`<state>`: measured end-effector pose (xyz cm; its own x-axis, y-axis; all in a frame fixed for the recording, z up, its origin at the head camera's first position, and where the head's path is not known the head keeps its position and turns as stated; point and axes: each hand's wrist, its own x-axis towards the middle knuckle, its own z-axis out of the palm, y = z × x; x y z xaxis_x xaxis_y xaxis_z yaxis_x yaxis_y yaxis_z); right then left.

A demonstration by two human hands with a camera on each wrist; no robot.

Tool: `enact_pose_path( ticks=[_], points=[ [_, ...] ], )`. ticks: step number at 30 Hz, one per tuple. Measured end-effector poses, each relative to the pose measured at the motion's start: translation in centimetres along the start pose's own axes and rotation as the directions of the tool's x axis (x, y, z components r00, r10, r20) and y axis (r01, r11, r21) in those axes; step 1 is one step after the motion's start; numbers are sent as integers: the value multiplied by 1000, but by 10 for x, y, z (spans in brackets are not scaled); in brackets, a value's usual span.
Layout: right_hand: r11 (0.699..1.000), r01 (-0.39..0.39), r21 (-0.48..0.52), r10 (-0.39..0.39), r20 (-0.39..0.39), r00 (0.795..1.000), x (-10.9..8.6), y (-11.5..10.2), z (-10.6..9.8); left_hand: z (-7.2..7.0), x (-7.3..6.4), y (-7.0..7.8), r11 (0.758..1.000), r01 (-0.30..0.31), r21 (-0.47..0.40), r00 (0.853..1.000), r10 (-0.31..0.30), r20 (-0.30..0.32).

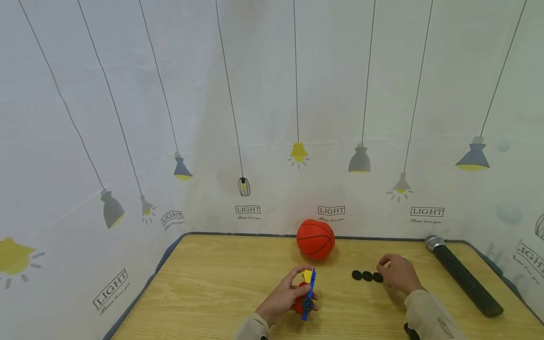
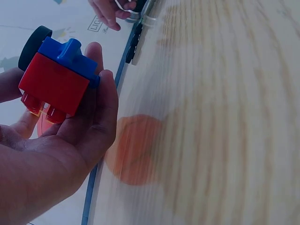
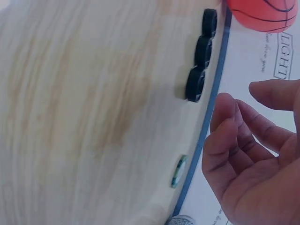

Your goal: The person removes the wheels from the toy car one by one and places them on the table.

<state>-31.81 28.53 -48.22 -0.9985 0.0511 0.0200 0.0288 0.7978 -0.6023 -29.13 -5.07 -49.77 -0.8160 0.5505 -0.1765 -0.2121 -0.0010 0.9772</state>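
My left hand (image 1: 286,295) grips a toy car of building blocks (image 1: 310,289) above the table. The toy has a blue base, red and yellow blocks and a black wheel (image 2: 35,47); in the left wrist view its red block (image 2: 54,84) faces the camera. Three small black wheels (image 1: 367,276) lie in a row on the table. My right hand (image 1: 399,273) is just right of that row, close to the last wheel (image 3: 195,84). In the right wrist view its thumb and loosely bent fingers stand apart, with nothing between them.
A red basketball (image 1: 316,239) sits at the back edge of the wooden table (image 1: 221,278). On the right lies a black microphone (image 1: 465,278) with a silver head. A small green-rimmed disc (image 3: 179,171) lies near the far edge. A lamp-printed wall sheet (image 1: 272,108) surrounds the table.
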Motion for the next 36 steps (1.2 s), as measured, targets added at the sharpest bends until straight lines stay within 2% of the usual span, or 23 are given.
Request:
enact_pose_path(
  ticks=[4, 8, 11, 17, 23, 30, 36],
  points=[
    [998, 56, 31, -56, -1, 998, -2, -5, 0, 0, 0, 0, 1000, 0, 0, 1000, 0, 1],
    [987, 97, 126, -105, 55, 993, -3, -8, 4, 0, 0, 0, 1000, 2, 2, 1000, -2, -5],
    [979, 91, 181, -111, 99, 989, -3, -10, 8, 0, 0, -1, 1000, 10, 2, 1000, -10, -12],
    [977, 81, 198, -108, 131, 986, -6, -14, 11, 0, 1, -2, 1000, 14, 6, 1000, -14, -21],
    [965, 116, 237, -152, 143, 978, -12, -19, 12, -1, 2, -2, 1000, 17, 8, 999, -17, -30],
    [941, 188, 280, -238, 153, 959, -20, -22, 13, 2, 4, -3, 1000, 23, 20, 998, -22, -63],
    [933, 206, 295, -259, 150, 954, -26, -30, 11, 4, 6, -4, 1000, 25, -2, 996, -25, -89]
  ],
)
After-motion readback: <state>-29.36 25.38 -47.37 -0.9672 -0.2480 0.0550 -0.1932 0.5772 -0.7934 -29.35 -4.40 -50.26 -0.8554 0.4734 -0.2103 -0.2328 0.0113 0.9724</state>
